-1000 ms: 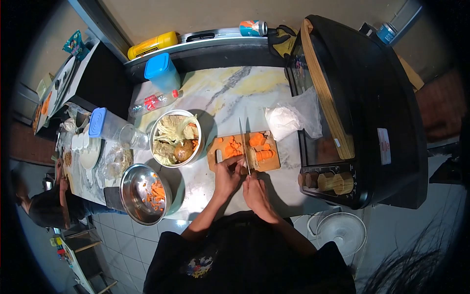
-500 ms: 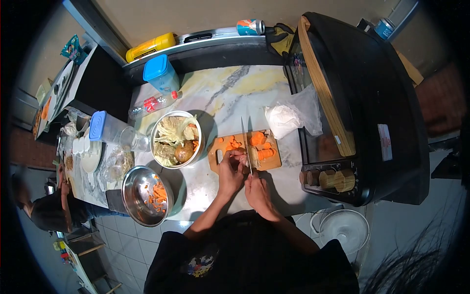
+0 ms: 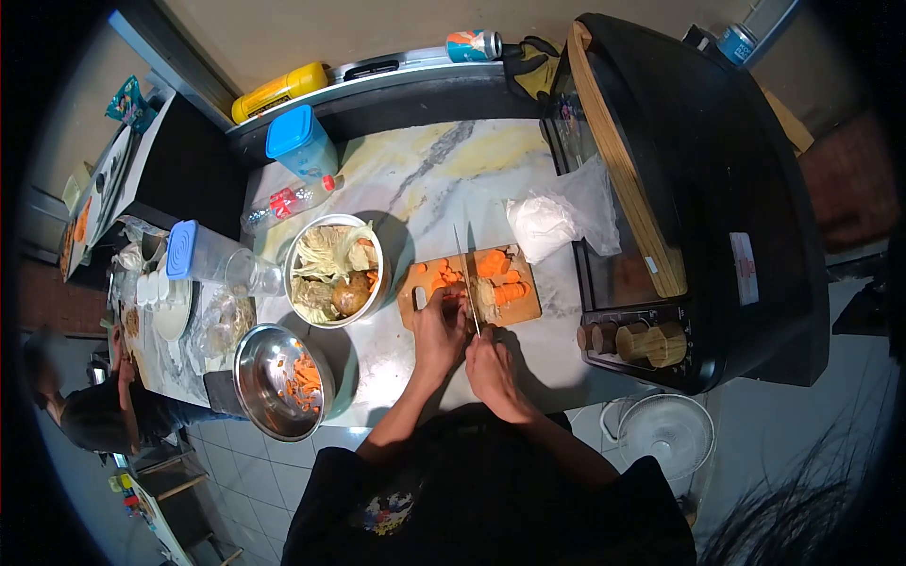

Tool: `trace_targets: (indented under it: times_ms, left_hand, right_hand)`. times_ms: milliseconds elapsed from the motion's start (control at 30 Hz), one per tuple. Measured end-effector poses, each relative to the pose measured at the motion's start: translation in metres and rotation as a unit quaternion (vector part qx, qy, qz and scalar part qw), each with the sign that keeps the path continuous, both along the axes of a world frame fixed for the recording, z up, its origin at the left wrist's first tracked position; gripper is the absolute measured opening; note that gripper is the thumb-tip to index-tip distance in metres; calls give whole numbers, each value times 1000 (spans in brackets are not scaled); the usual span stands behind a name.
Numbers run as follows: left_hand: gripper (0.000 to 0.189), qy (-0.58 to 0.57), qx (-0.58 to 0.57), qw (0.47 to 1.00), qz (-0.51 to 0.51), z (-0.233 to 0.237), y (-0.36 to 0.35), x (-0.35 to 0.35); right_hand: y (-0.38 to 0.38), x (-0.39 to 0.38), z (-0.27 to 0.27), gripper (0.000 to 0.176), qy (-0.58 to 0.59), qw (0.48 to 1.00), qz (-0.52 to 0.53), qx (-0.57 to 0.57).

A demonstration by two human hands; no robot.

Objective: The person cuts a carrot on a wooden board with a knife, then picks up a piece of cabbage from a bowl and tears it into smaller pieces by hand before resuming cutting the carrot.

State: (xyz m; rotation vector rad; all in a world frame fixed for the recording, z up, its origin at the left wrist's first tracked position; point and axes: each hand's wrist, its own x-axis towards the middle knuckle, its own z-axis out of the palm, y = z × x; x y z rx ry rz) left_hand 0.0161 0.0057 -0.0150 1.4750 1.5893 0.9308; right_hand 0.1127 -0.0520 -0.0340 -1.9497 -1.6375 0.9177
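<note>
My right hand (image 3: 493,374) is wrapped round the handle of a kitchen knife (image 3: 467,269), its long blade pointing away from me across a wooden chopping board (image 3: 410,307). On the board's left half, my left hand (image 3: 440,332) has its fingers curled close beside the blade; what they pinch is hidden. Small carrot pieces (image 3: 445,274) lie beyond those fingers. Right of the knife are larger carrot chunks (image 3: 511,291) and some pale brownish bits (image 3: 486,293).
Left of the board stand a white tub (image 3: 378,297) of cabbage leaves and a steel bowl (image 3: 253,401) with carrot shreds. A bag of white powder (image 3: 543,226) lies near a black oven (image 3: 727,189). Beyond are a bottle (image 3: 288,202) and a blue-lidded container (image 3: 300,141). Another person (image 3: 99,410) stands far left.
The knife has shifted slightly left, its handle end a little nearer my left hand. The whole view has shifted slightly too. Both hands stay at the board.
</note>
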Motion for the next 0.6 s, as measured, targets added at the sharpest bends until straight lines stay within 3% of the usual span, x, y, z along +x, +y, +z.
trace_targets:
  times_ms: [333,600]
  left_hand:
    - [17,4,50,999,-2,-5,-1,2]
    - [18,4,64,998,1,-4,-2,2]
  right_hand:
    - [-2,-1,7,22,-54,998,9,13]
    - [0,1,6,21,-14,1000,-3,4]
